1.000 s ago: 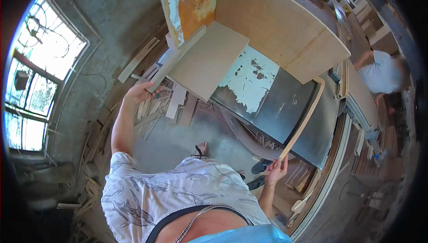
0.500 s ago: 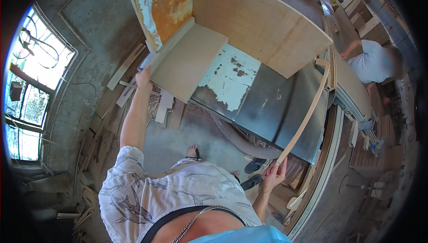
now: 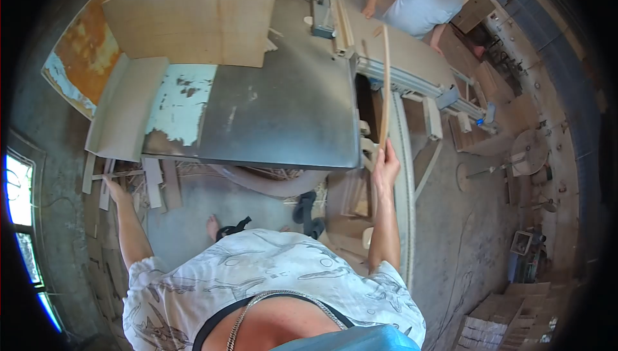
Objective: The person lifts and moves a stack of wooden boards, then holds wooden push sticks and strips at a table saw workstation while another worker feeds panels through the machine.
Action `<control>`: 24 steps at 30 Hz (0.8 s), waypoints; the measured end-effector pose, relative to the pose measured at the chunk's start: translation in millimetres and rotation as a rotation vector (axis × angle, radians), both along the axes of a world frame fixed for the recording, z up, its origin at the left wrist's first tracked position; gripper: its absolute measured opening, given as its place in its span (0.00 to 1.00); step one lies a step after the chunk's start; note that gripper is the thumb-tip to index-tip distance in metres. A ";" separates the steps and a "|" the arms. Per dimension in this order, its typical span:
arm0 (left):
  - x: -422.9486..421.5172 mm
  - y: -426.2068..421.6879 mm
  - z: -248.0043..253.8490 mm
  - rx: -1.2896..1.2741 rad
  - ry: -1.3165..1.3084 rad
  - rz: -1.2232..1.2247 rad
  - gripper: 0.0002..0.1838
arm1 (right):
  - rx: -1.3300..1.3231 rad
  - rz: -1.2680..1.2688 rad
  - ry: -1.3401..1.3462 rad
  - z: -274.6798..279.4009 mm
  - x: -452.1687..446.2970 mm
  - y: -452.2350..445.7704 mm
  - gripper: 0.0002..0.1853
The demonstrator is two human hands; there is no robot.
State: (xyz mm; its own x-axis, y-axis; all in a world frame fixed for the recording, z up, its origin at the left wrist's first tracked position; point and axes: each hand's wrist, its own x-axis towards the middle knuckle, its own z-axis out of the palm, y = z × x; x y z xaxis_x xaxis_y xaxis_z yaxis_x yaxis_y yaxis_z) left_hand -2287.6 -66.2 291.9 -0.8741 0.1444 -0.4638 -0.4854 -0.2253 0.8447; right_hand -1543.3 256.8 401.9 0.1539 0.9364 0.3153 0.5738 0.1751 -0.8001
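My right hand [image 3: 386, 164] is closed around the lower end of a long thin wooden stick [image 3: 386, 87]. The stick points up and away, past the right edge of the dark metal table [image 3: 277, 106]. My left hand [image 3: 114, 187] is low on the left, its fingers stretched out beside loose wood strips. Just above it lies a beige board [image 3: 125, 106] at the table's left end, apart from my fingers. Behind that board stand an upright plywood panel [image 3: 193, 19] and an orange-stained panel [image 3: 90, 39].
A co-worker [image 3: 425, 3] in a light shirt leans over a board beyond the metal rail [image 3: 412, 77]. Wood offcuts [image 3: 152, 180] and a thick hose [image 3: 270, 184] lie below the table. Dark sandals [image 3: 308, 212] rest on the floor.
My view has turned right. My left hand has let go of the beige board's edge and dropped below it. My right hand has swung the stick off the table toward the right, more upright.
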 end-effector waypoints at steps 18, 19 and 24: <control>236.1 27.1 -168.4 -1.055 0.432 -1.395 0.39 | -0.283 0.161 -0.148 -12.2 -25.0 185.0 0.26; 259.1 54.2 -161.5 -0.966 0.517 -1.345 0.39 | -0.242 0.189 -0.183 -20.6 -18.8 171.6 0.26; 373.5 181.5 -110.2 -0.555 0.384 -1.840 0.37 | -0.252 0.153 -0.206 -16.2 -14.8 87.3 0.27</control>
State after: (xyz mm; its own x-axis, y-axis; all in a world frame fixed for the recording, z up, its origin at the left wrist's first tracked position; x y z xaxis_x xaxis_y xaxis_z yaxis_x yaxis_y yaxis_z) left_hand -1914.1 115.3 181.7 0.0954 0.7754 -0.6242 0.4151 0.5390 0.7329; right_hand -1558.1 344.1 385.7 -0.0364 0.9961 0.0809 0.7100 0.0828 -0.6993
